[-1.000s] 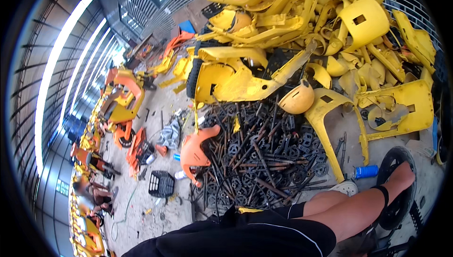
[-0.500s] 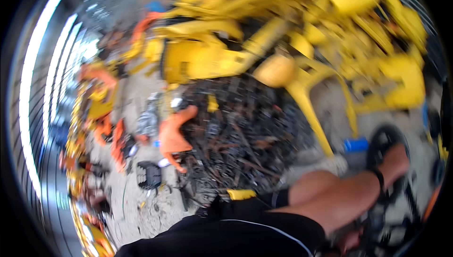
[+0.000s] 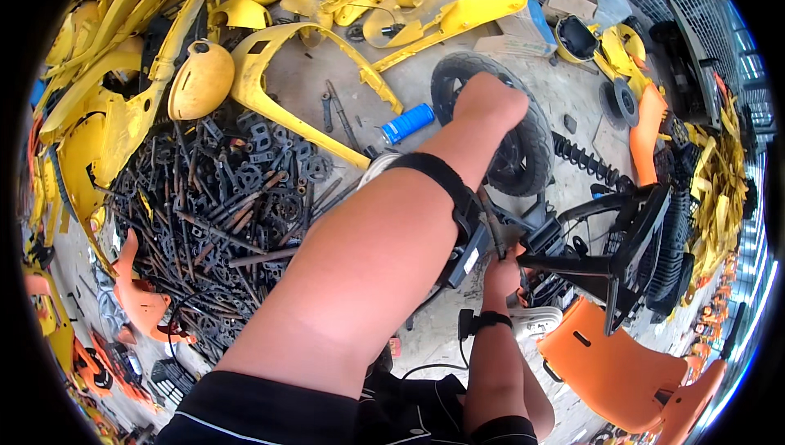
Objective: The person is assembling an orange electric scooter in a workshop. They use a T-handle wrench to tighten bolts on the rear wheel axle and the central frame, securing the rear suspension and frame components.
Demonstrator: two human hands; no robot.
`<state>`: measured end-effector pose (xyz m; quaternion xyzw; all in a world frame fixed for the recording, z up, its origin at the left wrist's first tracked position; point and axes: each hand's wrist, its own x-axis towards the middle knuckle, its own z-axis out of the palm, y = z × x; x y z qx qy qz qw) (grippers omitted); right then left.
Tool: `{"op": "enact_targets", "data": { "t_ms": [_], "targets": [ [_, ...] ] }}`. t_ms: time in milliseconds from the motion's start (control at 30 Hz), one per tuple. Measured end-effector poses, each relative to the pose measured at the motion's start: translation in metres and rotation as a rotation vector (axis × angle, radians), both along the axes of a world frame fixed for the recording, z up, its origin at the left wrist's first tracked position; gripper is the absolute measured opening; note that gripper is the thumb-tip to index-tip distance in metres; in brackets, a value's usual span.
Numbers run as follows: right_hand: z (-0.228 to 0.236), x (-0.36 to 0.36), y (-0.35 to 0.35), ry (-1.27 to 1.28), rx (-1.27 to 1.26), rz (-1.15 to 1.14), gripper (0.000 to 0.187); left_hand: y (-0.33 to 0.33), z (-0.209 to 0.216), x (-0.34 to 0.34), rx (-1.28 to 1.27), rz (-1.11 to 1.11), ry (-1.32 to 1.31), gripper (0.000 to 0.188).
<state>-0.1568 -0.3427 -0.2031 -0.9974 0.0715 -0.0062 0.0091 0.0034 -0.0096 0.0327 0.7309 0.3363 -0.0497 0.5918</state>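
Observation:
My left hand (image 3: 489,103) is curled over a small wheel with a black tyre (image 3: 531,169), which stands tilted on the concrete floor; its fingertips are hidden behind the hand. My right hand (image 3: 501,273) is lower and closer to me, closed round the near end of a worn metal rod (image 3: 493,224) beside the wheel. Both wrists wear black straps. Right of my right hand is a black angular frame (image 3: 613,269), with a black coil-spring shock absorber (image 3: 589,159) behind it. A blue spray can (image 3: 407,124) lies left of the wheel.
A heap of dark metal parts and rods (image 3: 221,200) spreads at left. Yellow panels (image 3: 458,4) and a curved yellow frame (image 3: 319,138) lie beyond. Orange panels lie near right (image 3: 613,363) and at left (image 3: 147,302). A cardboard box (image 3: 564,0) stands at the back.
My view has swung to the right, so the wheel and blue can now appear nearer the middle. My right forearm and hand now show clearly. The earlier frame is blurred.

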Motion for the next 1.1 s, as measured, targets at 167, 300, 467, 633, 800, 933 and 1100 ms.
{"op": "enact_targets", "data": {
  "t_ms": [167,300,467,633,800,933,1100],
  "targets": [
    [0.006,0.02,0.0,0.186,-0.087,-0.048,0.031,0.002,-0.001,0.003,0.055,0.031,0.008,0.035],
    [0.006,0.013,0.005,0.207,-0.012,-0.056,0.026,0.005,-0.005,0.007,0.057,0.005,0.013,0.034],
    [0.034,0.004,0.024,0.155,0.002,-0.115,0.025,0.002,-0.003,0.014,0.016,-0.084,0.034,0.027],
    [-0.003,0.018,0.004,0.018,-0.06,-0.051,0.024,0.001,-0.005,0.012,-0.028,-0.009,0.067,0.025],
    [-0.003,0.011,-0.012,0.081,0.036,-0.083,0.025,-0.011,-0.002,0.022,-0.023,-0.05,0.057,0.019],
    [0.054,0.007,0.018,0.252,0.043,-0.064,0.03,-0.001,-0.008,0.013,-0.01,0.031,0.034,0.017],
    [0.097,-0.013,0.011,0.454,0.091,-0.132,0.041,-0.002,-0.02,0.021,-0.039,0.062,0.024,0.012]
  ]
}}
